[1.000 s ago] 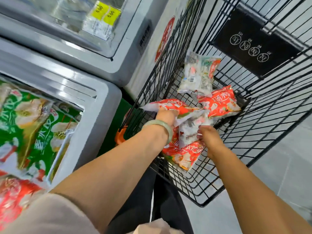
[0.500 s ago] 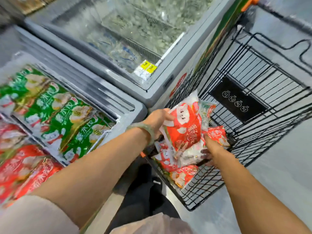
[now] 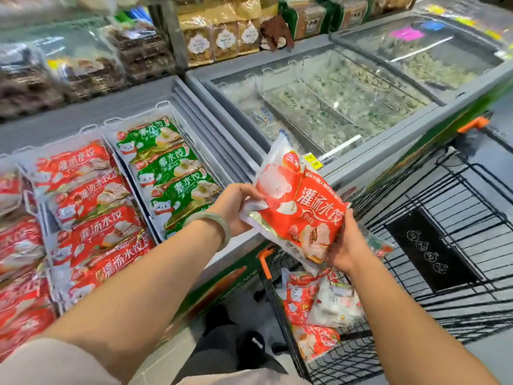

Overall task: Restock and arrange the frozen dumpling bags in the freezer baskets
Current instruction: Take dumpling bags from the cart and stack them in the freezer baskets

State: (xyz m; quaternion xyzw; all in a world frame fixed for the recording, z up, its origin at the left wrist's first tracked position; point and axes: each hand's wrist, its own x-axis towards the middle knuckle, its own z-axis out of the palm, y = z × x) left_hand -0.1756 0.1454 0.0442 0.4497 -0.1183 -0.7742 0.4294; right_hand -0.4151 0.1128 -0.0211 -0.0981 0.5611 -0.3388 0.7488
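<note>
I hold a red dumpling bag (image 3: 298,209) with both hands above the freezer's right edge. My left hand (image 3: 236,208), with a green bangle on its wrist, grips the bag's left side. My right hand (image 3: 348,247) grips its lower right corner. In the open freezer at the left, one basket (image 3: 109,126) holds a row of green dumpling bags (image 3: 177,173). The basket beside it holds a row of red dumpling bags (image 3: 94,215). Several more red and white bags (image 3: 313,309) lie in the black wire cart (image 3: 444,273) under my right arm.
A second freezer (image 3: 347,87) with shut glass lids stands behind the cart, holding loose frozen goods. Shelves with packaged foods (image 3: 222,34) run along the back. More red bags (image 3: 19,245) fill the far left of the open freezer. My dark trousers and shoes show below.
Both hands have lifted the red bag up out of the cart and carried it left toward the open freezer. The view has swung up, showing the freezer baskets and back shelves.
</note>
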